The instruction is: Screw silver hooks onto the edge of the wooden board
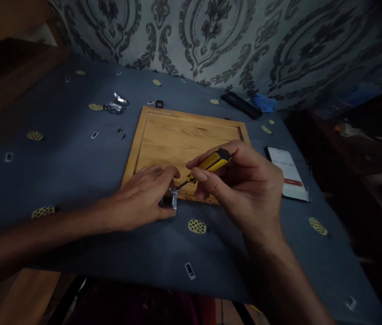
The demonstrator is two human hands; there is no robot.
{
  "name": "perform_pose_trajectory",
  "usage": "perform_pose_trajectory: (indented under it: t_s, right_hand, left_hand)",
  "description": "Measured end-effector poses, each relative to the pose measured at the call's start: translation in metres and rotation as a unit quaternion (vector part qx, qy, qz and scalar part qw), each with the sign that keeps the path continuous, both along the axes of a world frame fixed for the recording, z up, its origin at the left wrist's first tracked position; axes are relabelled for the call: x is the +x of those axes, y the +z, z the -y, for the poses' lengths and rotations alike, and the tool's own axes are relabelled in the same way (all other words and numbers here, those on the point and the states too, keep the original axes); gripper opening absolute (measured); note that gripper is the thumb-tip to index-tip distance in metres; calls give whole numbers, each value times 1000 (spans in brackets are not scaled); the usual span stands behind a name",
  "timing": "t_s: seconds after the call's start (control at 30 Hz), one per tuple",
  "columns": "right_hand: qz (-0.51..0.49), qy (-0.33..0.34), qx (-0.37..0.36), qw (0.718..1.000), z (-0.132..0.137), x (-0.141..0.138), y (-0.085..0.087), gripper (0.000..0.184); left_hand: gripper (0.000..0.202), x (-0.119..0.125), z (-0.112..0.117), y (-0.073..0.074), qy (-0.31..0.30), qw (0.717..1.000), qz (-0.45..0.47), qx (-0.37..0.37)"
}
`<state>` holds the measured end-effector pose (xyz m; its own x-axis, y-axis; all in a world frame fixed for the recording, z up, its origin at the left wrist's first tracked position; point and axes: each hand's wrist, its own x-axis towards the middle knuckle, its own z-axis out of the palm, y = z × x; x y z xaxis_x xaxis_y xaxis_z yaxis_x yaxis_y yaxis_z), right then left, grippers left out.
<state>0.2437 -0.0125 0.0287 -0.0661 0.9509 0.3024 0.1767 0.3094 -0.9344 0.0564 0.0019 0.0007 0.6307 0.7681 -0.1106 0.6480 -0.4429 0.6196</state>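
A wooden board point(177, 140) lies flat on a dark blue cloth. At its near edge my left hand point(140, 198) pinches a small metal bracket point(174, 197) against the board's rim. My right hand point(241, 185) is closed round a yellow-and-black screwdriver point(207, 164), whose tip points down-left onto the bracket. Both hands meet at the board's near edge.
A few loose screws point(121, 132) and shiny metal fittings point(116, 104) lie left of the board. A phone point(287, 173) with a lit screen lies to the right. A dark flat object point(241, 105) and blue cloth point(263, 103) sit by the patterned wall.
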Motion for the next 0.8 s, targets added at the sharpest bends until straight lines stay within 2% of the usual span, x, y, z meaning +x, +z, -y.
perform_pose_trajectory:
  t_s: [0.2,0.37,0.5,0.8]
  right_hand:
    - [26,49,-13,998,-1,7,5,20]
    - [21,41,3,999,0,6,4,10]
    - [2,17,-5,1000,0,2,2,22]
    - [6,31,-11,999,-1,6,3,27]
  left_hand:
    - [48,0,0,2,0,1000,-10,-4]
    - [46,1,-1,2,-3,1000,-6,2]
    - [45,1,-1,2,-5,1000,-2,-1]
    - [41,1,-1,4,-1,1000,-5,-11]
